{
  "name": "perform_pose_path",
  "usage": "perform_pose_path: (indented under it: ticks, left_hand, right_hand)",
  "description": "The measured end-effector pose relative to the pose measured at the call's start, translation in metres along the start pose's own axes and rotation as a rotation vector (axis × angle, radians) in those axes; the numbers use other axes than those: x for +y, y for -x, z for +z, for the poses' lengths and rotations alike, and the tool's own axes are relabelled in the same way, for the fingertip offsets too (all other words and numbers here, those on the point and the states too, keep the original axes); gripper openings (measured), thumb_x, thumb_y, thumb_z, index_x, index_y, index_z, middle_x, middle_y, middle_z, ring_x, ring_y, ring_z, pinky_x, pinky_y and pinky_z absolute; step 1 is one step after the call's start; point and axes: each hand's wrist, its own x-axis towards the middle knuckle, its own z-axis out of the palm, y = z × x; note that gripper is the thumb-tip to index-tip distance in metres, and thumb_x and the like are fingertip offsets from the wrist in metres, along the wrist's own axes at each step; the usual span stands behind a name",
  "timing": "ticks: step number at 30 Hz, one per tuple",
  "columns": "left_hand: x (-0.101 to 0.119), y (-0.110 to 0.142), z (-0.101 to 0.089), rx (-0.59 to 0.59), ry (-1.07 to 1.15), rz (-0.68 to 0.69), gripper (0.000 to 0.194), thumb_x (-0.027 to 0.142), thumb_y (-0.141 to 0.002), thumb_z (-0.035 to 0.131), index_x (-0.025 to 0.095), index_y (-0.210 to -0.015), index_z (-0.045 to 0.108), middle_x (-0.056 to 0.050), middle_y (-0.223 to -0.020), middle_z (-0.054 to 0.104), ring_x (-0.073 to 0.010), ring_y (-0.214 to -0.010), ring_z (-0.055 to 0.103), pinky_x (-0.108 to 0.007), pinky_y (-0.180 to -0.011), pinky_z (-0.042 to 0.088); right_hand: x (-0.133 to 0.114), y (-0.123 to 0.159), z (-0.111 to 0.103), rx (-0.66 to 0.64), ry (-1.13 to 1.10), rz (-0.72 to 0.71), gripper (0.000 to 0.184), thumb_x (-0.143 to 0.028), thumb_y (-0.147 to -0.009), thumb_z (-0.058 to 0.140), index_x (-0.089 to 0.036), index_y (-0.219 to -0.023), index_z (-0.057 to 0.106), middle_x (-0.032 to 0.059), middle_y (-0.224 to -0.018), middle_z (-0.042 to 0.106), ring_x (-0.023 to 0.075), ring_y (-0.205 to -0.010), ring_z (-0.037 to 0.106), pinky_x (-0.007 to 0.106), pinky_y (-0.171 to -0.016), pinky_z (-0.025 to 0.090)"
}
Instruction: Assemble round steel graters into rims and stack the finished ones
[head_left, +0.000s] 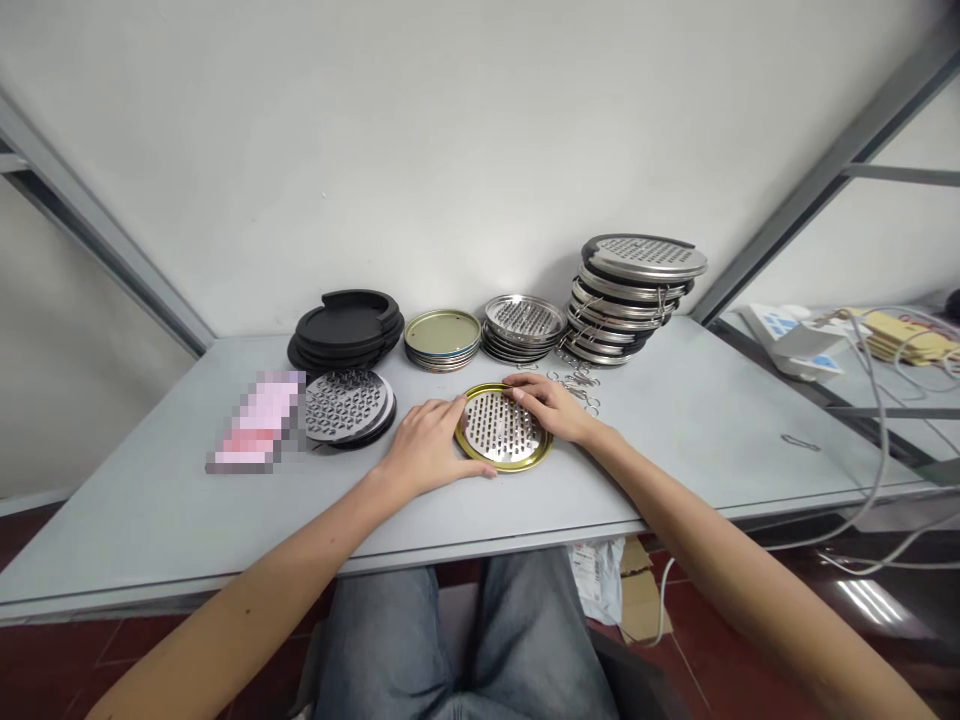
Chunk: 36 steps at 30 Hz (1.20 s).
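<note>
A round metal grater plate [504, 426] with a gold rim lies on the table in front of me. My left hand [429, 446] grips its left edge, with the thumb along the near rim and the fingers at the far left. On the opposite side, my right hand [553, 407] holds the upper right rim, its fingertips bent over the edge. Left of my left hand is a small pile of grater discs [347, 405]. Behind the plate stand a stack of gold lids [442, 332] and a stack of silver grater plates [523, 317].
Black round holders [346, 325] are stacked at the back left. A tall stack of assembled graters [641, 258] rises at the back right, with loose metal clips [579, 380] before it. One clip [800, 442] lies far right, near white cables [879, 400]. A blurred pink item [259, 425] is on the left.
</note>
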Motion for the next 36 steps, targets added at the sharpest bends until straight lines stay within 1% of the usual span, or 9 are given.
perform_pose_path:
  ticks: [6, 9, 13, 17, 22, 29, 36]
  left_hand:
    - [-0.0008, -0.0016, -0.0028, -0.006, 0.055, 0.054, 0.099, 0.071, -0.059, 0.070, 0.020, -0.137, 0.041, -0.010, -0.131, 0.057, -0.0316, -0.115, 0.052, -0.044, -0.100, 0.040]
    - [-0.0017, -0.0015, -0.0031, -0.003, 0.055, 0.069, 0.098, 0.071, -0.060, 0.069, 0.018, -0.137, 0.042, -0.011, -0.131, 0.057, -0.0314, -0.115, 0.052, -0.044, -0.100, 0.040]
    - [-0.0035, -0.0013, -0.0008, 0.000, 0.045, 0.102, 0.091, 0.071, -0.062, 0.067, 0.016, -0.132, 0.048, -0.012, -0.134, 0.054, -0.0316, -0.118, 0.050, -0.045, -0.103, 0.038]
    - [-0.0047, -0.0014, 0.0017, 0.005, 0.035, 0.085, 0.089, 0.074, -0.060, 0.067, 0.016, -0.127, 0.055, -0.013, -0.134, 0.055, -0.0324, -0.119, 0.050, -0.047, -0.103, 0.039]
    - [-0.0049, -0.0016, 0.0018, 0.014, 0.011, 0.083, 0.079, 0.077, -0.059, 0.065, 0.018, -0.111, 0.067, -0.011, -0.131, 0.057, -0.0322, -0.117, 0.051, -0.047, -0.102, 0.040]
    - [-0.0049, -0.0027, 0.0009, 0.018, 0.021, 0.078, 0.078, 0.076, -0.058, 0.065, 0.016, -0.108, 0.069, -0.012, -0.130, 0.057, -0.0320, -0.117, 0.051, -0.045, -0.102, 0.041]
    - [-0.0044, -0.0029, 0.0004, 0.010, 0.033, 0.064, 0.075, 0.076, -0.058, 0.066, 0.018, -0.106, 0.071, -0.011, -0.131, 0.057, -0.0309, -0.118, 0.051, -0.044, -0.102, 0.041]
  right_hand:
    - [0.0025, -0.0031, 0.0040, 0.051, -0.032, 0.038, 0.049, -0.049, -0.095, 0.037, -0.017, -0.086, 0.074, 0.0097, -0.114, 0.066, 0.0245, -0.105, 0.062, 0.039, -0.095, 0.045]
    - [0.0044, -0.0036, 0.0062, 0.070, -0.026, 0.033, 0.050, -0.049, -0.096, 0.035, -0.018, -0.088, 0.073, 0.0091, -0.112, 0.067, 0.0243, -0.106, 0.060, 0.039, -0.097, 0.043]
    - [0.0059, -0.0037, 0.0065, 0.061, -0.027, 0.040, 0.050, -0.048, -0.096, 0.033, -0.018, -0.091, 0.073, 0.0093, -0.114, 0.066, 0.0236, -0.107, 0.059, 0.038, -0.097, 0.042]
    - [0.0048, -0.0039, 0.0051, 0.051, -0.031, 0.059, 0.050, -0.048, -0.096, 0.035, -0.017, -0.089, 0.073, 0.0091, -0.112, 0.065, 0.0228, -0.105, 0.060, 0.037, -0.096, 0.042]
    - [0.0024, -0.0041, 0.0045, 0.051, -0.040, 0.066, 0.049, -0.048, -0.095, 0.037, -0.017, -0.084, 0.073, 0.0094, -0.113, 0.065, 0.0233, -0.104, 0.061, 0.037, -0.095, 0.044]
    - [0.0006, -0.0027, 0.0061, 0.084, 0.008, 0.040, 0.042, -0.045, -0.095, 0.040, -0.018, -0.095, 0.072, 0.0096, -0.113, 0.065, 0.0226, -0.105, 0.060, 0.038, -0.096, 0.043]
    - [-0.0010, -0.0024, 0.0064, 0.079, 0.046, 0.026, 0.043, -0.043, -0.096, 0.038, -0.017, -0.094, 0.072, 0.0106, -0.113, 0.066, 0.0228, -0.105, 0.060, 0.038, -0.095, 0.044]
